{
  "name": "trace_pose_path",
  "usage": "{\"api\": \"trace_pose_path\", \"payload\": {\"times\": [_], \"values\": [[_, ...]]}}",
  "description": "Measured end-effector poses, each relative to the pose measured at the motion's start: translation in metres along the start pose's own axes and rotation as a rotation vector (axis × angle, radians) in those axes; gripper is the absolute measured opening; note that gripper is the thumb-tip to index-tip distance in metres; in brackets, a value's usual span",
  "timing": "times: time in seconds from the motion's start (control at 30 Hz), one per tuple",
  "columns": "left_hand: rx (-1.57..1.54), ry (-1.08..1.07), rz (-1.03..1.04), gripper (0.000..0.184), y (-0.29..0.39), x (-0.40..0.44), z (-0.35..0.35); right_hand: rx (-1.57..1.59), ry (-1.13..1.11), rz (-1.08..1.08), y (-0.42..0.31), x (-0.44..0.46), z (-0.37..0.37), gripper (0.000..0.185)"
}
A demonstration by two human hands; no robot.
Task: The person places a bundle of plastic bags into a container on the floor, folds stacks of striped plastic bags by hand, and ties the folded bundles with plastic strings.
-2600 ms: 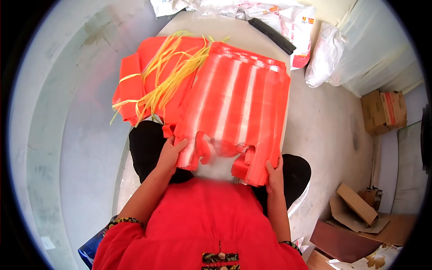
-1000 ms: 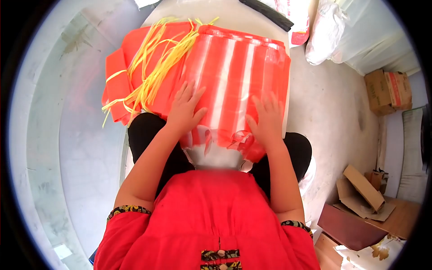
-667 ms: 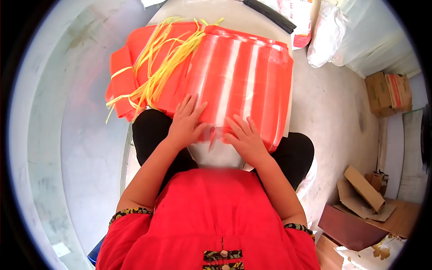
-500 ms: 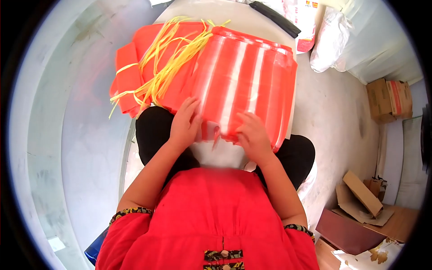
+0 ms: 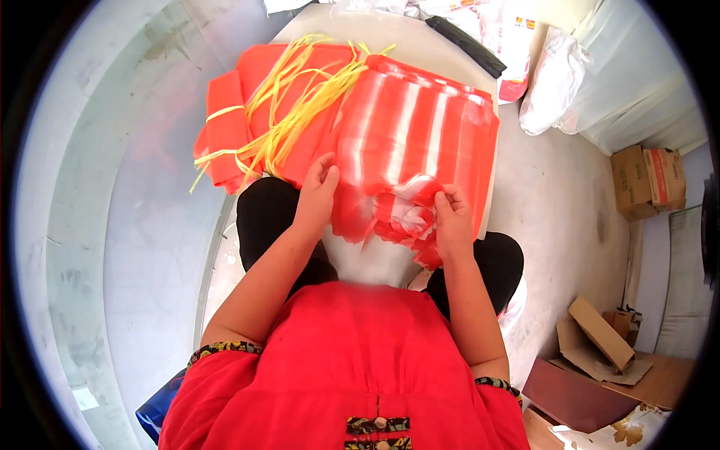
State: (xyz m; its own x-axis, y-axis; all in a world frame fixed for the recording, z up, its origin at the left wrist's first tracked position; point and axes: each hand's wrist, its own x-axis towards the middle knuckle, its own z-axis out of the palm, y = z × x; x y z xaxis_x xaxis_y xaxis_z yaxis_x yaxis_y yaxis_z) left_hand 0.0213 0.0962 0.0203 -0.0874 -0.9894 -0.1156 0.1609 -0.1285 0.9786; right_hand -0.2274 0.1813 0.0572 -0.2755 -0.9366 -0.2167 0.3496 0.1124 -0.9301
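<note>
Two hands (image 5: 316,196) (image 5: 454,219) (one pair), one striped stack (image 5: 415,131), one black roll (image 5: 466,46).

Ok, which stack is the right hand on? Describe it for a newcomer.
Find the pale table and the two red stacks lying side by side on it. Take the striped stack, on the right, its near end pinched by the right hand. Whitish stripes mark it; its neighbour is plain red under yellow strips.

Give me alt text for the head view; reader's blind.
The right hand pinches red film at the near end of a striped stack; the left hand is at its left edge. Yellow strands lie across red sheeting alongside.
</note>
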Motion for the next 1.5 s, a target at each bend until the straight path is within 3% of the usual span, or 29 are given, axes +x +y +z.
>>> {"api": "trace_pose_path", "payload": {"times": [0.2, 0.3, 0.47, 0.6, 0.7, 0.8, 0.9, 1.0, 1.13, 1.23, 1.37, 1.47, 1.5], "values": [[-0.297, 0.007, -0.213, 0.051, -0.003, 0.009, 0.009, 0.163, -0.030, -0.123, 0.014, 0.005, -0.001, 0.007], [-0.233, 0.002, -0.264, 0.055, -0.001, 0.000, 0.004, 0.000, -0.036, -0.072, 0.018, 0.003, -0.006, 0.006], [0.165, -0.051, -0.267, 0.068, -0.005, -0.026, -0.023, -0.326, -0.064, -0.049, 0.012, -0.019, -0.004, 0.007], [0.452, -0.132, -0.257, 0.074, 0.010, -0.046, -0.034, -0.578, -0.260, -0.374, 0.021, -0.019, -0.014, 0.010], [0.437, -0.224, -0.273, 0.078, 0.011, -0.055, -0.043, -0.858, -0.320, -0.703, 0.019, -0.019, -0.022, 0.010], [0.446, -0.284, -0.113, 0.076, -0.008, -0.053, -0.052, -0.896, -0.332, -0.611, 0.017, -0.027, -0.027, 0.013], [0.442, -0.329, -0.114, 0.073, 0.011, -0.051, -0.044, -1.085, -0.344, -0.858, 0.009, -0.031, -0.023, 0.015], [0.692, -0.416, -0.103, 0.068, 0.052, -0.046, -0.018, -1.123, -0.314, -0.872, 0.019, -0.040, -0.022, 0.015], [0.611, -0.534, -0.226, 0.061, 0.069, -0.031, 0.026, -1.158, -0.305, -0.893, 0.026, -0.042, -0.021, 0.014], [0.305, -0.534, -0.394, 0.061, 0.065, -0.029, 0.050, -1.163, -0.296, -0.903, 0.028, -0.043, -0.024, 0.015], [0.381, -0.584, -0.262, 0.057, 0.049, -0.024, 0.053, -1.115, -0.260, -0.903, 0.031, -0.043, -0.026, 0.015], [0.924, -0.457, 0.231, 0.049, 0.052, -0.031, 0.052, -1.064, -0.223, -0.889, 0.030, -0.043, -0.023, 0.011], [0.973, -0.413, 0.374, 0.046, 0.046, -0.029, 0.051, -1.046, -0.211, -0.882, 0.029, -0.043, -0.022, 0.010]]}}
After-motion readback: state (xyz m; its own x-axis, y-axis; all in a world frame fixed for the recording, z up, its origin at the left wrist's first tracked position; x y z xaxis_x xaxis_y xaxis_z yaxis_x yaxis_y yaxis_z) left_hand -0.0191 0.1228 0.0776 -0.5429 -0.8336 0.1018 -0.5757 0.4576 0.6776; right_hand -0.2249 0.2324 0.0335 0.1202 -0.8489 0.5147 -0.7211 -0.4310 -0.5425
